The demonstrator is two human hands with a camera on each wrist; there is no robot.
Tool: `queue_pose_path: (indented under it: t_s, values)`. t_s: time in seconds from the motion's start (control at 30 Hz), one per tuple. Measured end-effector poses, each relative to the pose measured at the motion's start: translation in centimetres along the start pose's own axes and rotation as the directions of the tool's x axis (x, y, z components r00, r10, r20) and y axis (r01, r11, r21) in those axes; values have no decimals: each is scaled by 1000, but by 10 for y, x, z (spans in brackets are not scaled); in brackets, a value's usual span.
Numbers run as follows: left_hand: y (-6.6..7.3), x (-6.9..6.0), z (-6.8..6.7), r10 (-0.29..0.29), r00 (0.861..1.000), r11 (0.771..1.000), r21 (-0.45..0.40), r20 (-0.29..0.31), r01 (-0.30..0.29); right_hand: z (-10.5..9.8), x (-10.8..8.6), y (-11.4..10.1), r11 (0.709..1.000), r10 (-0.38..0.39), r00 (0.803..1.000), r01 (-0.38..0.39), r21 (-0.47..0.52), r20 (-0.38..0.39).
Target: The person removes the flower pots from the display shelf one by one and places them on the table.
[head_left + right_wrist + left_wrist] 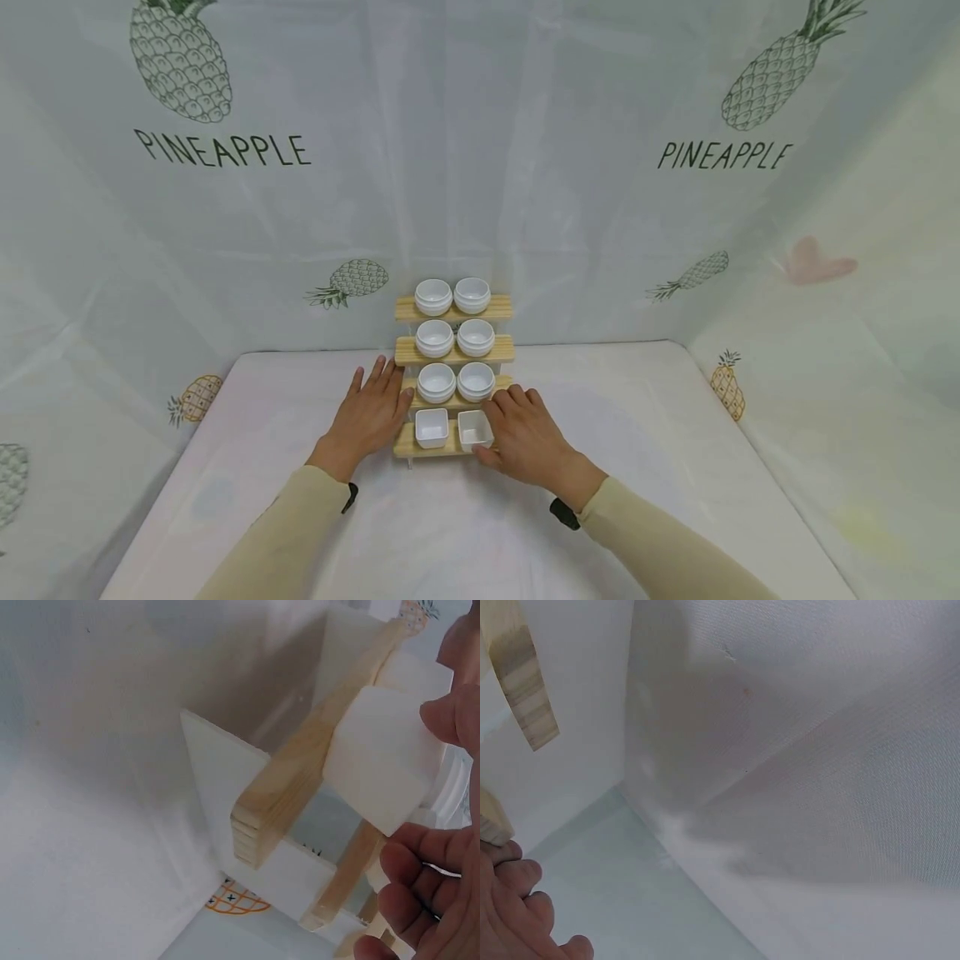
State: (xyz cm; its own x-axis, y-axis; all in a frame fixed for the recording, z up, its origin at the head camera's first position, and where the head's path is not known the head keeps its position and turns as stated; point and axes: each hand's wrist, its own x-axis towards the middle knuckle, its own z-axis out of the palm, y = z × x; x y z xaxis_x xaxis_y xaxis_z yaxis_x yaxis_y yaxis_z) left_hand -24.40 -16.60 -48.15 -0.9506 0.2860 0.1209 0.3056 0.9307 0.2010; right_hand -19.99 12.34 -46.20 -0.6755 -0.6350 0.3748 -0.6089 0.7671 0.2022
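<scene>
A tiered stand with pale wooden shelves and clear side panels bears several small white dishes. On its lowest shelf sit two square white cups, the left one apart from both hands. My right hand pinches the right square cup between thumb and fingers, at the shelf's right end. Along the stand's left side lies my left hand, its fingers stretched forward and its thumb side at the shelf ends. In the left wrist view, its fingertips show close to a shelf end.
Round white bowls stand in pairs on the upper shelves. A pale cloth covers the table. Behind the stand rises a white curtain printed with pineapples, and similar cloth hangs at both sides.
</scene>
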Motion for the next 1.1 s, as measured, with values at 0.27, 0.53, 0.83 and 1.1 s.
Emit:
queue_pose_path:
  t_s: [0.27,0.53,0.83,1.1]
  values:
    - [0,1,0,-1,1000,1000,-13,7,1,-4,3,9,996,-70,997,71,-61,16]
    - [-2,-1,2,9,1000,1000,-15,-13,-9,-7,-8,30,993,-98,994,95,-64,-39]
    - [1,0,3,4,1000,1000,-7,1,-4,-17,-34,88,996,-61,998,58,-74,-34]
    - [1,0,4,3,1000,1000,-8,-1,-3,11,-44,127,996,11,1000,-12,-84,-4]
